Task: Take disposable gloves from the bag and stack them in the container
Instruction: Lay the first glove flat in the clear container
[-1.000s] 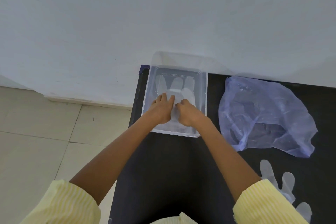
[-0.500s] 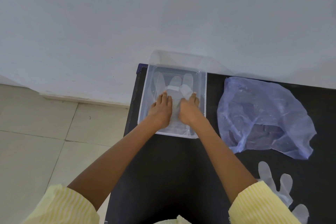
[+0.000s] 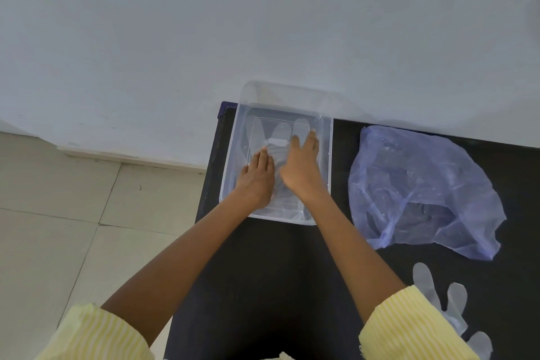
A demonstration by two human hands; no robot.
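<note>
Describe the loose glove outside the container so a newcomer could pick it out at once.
On the black table, find the crumpled bluish plastic bag at the right. Nearer the person than the bag, beside the yellow right sleeve, lies a translucent whitish glove, fingers spread. Unlike the stacked gloves in the clear container, it lies alone on bare tabletop.

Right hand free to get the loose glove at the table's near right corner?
Probably yes. The right hand lies flat in the container, holding nothing; the loose glove lies uncovered beside the right sleeve, and the bag sits farther back, off that path.
</note>
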